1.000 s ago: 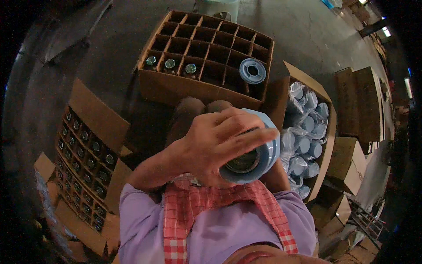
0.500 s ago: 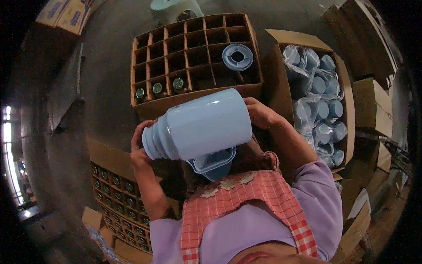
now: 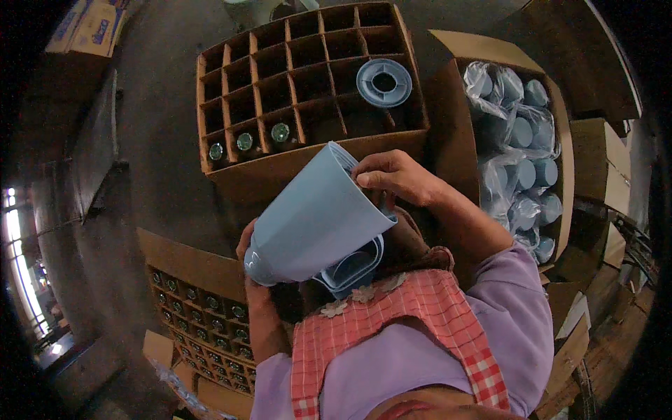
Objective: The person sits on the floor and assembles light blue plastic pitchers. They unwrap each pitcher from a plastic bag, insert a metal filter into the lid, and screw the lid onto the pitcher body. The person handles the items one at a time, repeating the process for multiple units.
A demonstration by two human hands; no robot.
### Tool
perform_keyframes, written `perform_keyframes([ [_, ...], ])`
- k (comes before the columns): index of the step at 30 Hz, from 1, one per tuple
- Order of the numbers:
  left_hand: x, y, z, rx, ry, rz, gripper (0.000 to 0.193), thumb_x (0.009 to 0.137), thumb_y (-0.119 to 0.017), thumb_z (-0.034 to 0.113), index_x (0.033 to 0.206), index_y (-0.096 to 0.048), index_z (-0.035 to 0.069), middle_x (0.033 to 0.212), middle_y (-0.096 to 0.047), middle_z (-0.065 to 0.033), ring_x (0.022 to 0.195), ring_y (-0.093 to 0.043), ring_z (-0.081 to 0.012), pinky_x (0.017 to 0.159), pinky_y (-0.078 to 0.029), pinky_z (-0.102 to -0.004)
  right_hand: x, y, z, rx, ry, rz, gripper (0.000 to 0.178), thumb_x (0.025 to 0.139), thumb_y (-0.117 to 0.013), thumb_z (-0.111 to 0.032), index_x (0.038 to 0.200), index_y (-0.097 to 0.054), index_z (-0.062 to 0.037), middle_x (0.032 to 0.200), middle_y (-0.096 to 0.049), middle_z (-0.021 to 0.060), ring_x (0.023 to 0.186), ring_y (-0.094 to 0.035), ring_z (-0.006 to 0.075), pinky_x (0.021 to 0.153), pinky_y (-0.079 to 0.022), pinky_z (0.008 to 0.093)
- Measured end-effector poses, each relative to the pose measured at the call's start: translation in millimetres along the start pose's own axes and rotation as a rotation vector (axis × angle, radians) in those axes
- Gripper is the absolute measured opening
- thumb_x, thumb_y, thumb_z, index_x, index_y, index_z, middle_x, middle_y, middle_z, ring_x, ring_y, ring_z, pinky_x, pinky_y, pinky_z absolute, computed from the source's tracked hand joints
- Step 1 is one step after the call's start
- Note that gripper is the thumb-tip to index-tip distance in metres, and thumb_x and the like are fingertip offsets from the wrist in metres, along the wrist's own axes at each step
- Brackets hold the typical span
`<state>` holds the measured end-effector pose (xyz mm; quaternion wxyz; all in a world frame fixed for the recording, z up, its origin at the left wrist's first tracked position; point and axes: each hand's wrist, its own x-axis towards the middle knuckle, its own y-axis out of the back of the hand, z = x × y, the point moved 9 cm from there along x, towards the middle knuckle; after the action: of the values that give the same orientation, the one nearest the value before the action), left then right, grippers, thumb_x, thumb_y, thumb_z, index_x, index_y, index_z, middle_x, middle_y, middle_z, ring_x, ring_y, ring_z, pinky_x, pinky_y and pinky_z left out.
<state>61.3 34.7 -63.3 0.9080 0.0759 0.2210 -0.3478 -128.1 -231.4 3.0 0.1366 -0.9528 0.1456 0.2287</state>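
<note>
A light blue hollow plastic shell (image 3: 315, 217), wide at its open end and stepped at the narrow end, lies tilted across the space before my chest. My left hand (image 3: 246, 239) grips it around the narrow end, its fingers partly hidden behind the shell. At the wide rim, my right hand (image 3: 395, 176) is closed with thumb and fingers on the edge; some fingertips are hidden by it. Below the shell, in my lap, sits another blue plastic piece (image 3: 353, 269) with a looped rim, partly covered. A round blue ring-shaped part (image 3: 383, 82) rests on the divided carton ahead.
The divided cardboard carton (image 3: 315, 150) holds three glass pieces (image 3: 280, 133) in its near row. To the right, an open carton (image 3: 455, 140) contains several blue plastic pieces (image 3: 521, 133) in clear film. Another divided carton (image 3: 185, 252) at lower left is filled with glass-tipped pieces.
The shell has turned so its wide end shows its open rim. My right hand has moved from the base's far side onto that rim, and the narrow end has dipped.
</note>
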Motion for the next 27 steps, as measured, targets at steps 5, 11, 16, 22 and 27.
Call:
perform_keyframes([
  [5, -3.9, 27.4, -33.4, -0.052, -0.065, 0.176, 0.061, 0.080, -0.072, 0.027, 0.129, -0.050, -0.001, 0.121, -0.059, -0.0108, 0.110, -0.057, -0.0201, 0.095, -0.045, -0.0344, -8.8, 1.2, -24.1, -0.355, 0.233, 0.116, 0.052, 0.079, -0.071, -0.025, 0.121, -0.057, 0.0022, 0.110, -0.062, 0.0187, 0.095, -0.063, 0.0280, 0.082, -0.052, 0.0365],
  [11, -40.0, 51.7, -56.0, -0.007, 0.027, 0.218, 0.059, 0.080, -0.071, 0.026, 0.129, -0.050, -0.001, 0.120, -0.059, -0.0109, 0.109, -0.057, -0.0202, 0.094, -0.045, -0.0343, -32.3, -10.7, -36.7, -0.424, 0.593, 0.166, 0.082, 0.064, -0.080, -0.021, 0.136, -0.044, -0.0025, 0.128, -0.051, 0.0213, 0.116, -0.053, 0.0328, 0.096, -0.044, 0.0404],
  [16, -51.7, 62.2, -62.5, 0.029, 0.067, 0.217, 0.057, 0.081, -0.070, 0.025, 0.128, -0.051, 0.000, 0.120, -0.060, -0.0109, 0.108, -0.058, -0.0203, 0.093, -0.046, -0.0342, -30.3, -10.2, -29.7, -0.283, 0.626, 0.133, 0.079, 0.065, -0.078, -0.014, 0.136, -0.045, -0.0040, 0.126, -0.053, 0.0238, 0.115, -0.054, 0.0375, 0.097, -0.044, 0.0406],
  [22, -70.2, 70.5, -75.2, 0.054, 0.110, 0.209, 0.056, 0.081, -0.070, 0.024, 0.127, -0.051, 0.000, 0.119, -0.060, -0.0110, 0.107, -0.058, -0.0205, 0.092, -0.046, -0.0341, -22.6, 3.3, -22.7, -0.309, 0.503, 0.133, 0.066, 0.075, -0.076, -0.021, 0.133, -0.049, -0.0033, 0.115, -0.061, 0.0189, 0.103, -0.062, 0.0270, 0.092, -0.048, 0.0384],
  [27, -61.4, 61.5, -75.4, 0.074, 0.120, 0.190, 0.054, 0.082, -0.069, 0.024, 0.127, -0.052, 0.000, 0.119, -0.060, -0.0111, 0.106, -0.059, -0.0206, 0.092, -0.046, -0.0340, -4.6, 16.9, -32.3, -0.307, 0.465, 0.136, 0.056, 0.076, -0.074, -0.019, 0.125, -0.055, -0.0006, 0.103, -0.066, 0.0172, 0.094, -0.064, 0.0207, 0.084, -0.050, 0.0352],
])
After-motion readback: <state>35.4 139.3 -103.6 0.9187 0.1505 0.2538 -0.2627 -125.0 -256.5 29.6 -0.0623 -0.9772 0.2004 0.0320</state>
